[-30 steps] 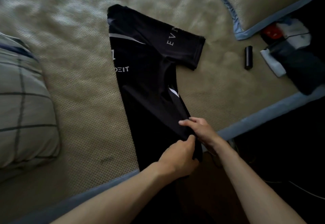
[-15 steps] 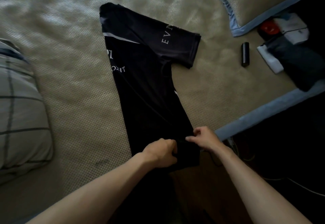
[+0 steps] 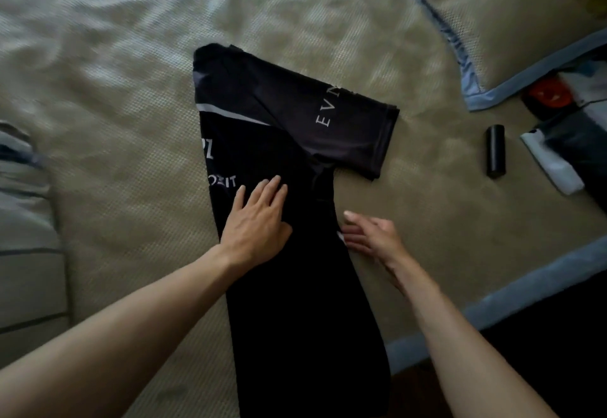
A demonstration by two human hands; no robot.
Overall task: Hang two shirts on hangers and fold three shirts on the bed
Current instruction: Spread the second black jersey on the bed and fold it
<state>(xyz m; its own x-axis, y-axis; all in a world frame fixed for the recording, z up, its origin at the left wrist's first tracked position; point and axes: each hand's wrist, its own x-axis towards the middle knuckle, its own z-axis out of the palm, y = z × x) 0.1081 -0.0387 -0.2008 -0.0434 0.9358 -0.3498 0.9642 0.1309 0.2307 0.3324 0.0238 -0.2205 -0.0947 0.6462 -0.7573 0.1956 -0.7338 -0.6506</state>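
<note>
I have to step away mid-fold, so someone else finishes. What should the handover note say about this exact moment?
Left hand: open, flat on the black shirt, pressing its middle.
Right hand: open, fingers at the shirt's right edge, gripping nothing.
Shirt lies on the bed, folded in half lengthwise, sleeve sticking out right, hem hanging over the bed edge.
Left: fold the sleeve in, fold the body up. Other shirts and hangers aren't in view.

The shirt's [image 3: 279, 161] hem runs off the bottom edge. Its chest print is partly covered by the left hand [image 3: 256, 220] and unreadable. The right hand's [image 3: 371, 233] fingertips seem to slip under the shirt's side, though blur hides the contact. The pile [image 3: 571, 141] at right is cut off and too dark to identify.
</note>
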